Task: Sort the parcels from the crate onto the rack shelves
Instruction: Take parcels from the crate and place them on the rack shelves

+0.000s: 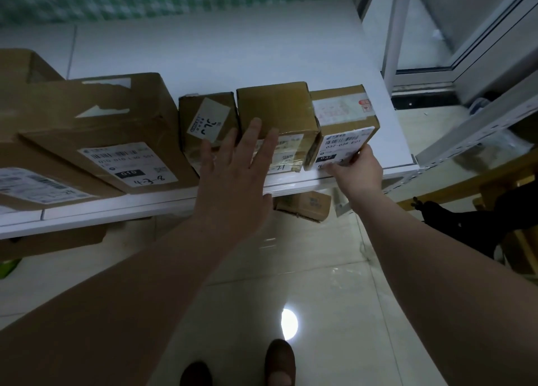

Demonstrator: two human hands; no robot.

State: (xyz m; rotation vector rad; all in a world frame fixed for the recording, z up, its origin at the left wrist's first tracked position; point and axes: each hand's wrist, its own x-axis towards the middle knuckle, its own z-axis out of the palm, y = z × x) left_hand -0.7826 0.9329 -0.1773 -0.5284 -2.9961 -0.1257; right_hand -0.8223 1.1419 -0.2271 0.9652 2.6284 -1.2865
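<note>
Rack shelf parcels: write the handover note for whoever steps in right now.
Left hand: open, fingers spread over the front of the middle parcel; whether it touches is unclear.
Right hand: grips the lower front of the rightmost parcel, which sits on the shelf right beside the middle one.
Done: a row of parcels stands along the shelf front, including the large parcel and the small parcel. A lower parcel lies on the level below.
Left: probably square up the rightmost parcel and let go. The crate is out of view, so what remains cannot be told.
</note>
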